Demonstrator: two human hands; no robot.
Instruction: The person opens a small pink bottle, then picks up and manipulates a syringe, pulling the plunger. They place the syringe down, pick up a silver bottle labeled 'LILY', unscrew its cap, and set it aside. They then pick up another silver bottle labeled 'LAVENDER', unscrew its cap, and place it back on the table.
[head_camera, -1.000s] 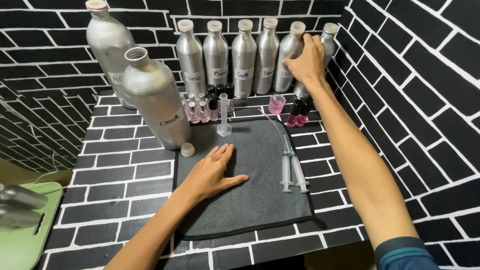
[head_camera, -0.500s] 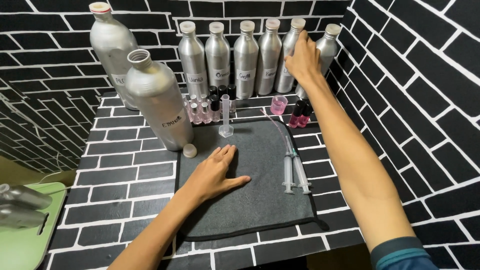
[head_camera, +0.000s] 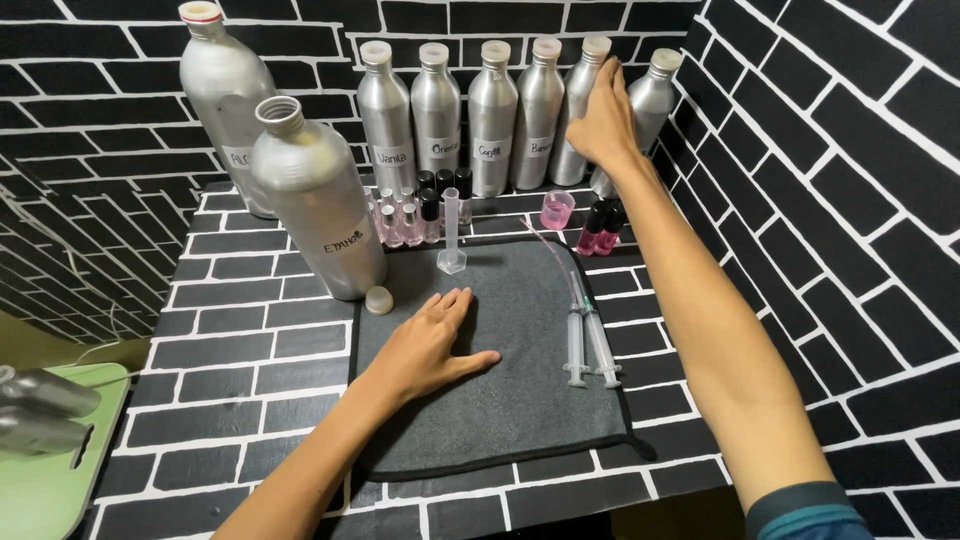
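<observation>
- R hand (head_camera: 603, 122) wrapped on metal bottle (head_camera: 578, 110), behind mat (head_camera: 520, 400); grip not fully visible.
- L hand (head_camera: 428, 345) flat, open on mat.
- Bottle prob. stiff, smooth, slippery; best gripped mid-body.

A slim aluminium bottle (head_camera: 580, 120) with a pale cap stands upright in the back row. A dark grey mat (head_camera: 520, 390) lies flat on the table.
</observation>
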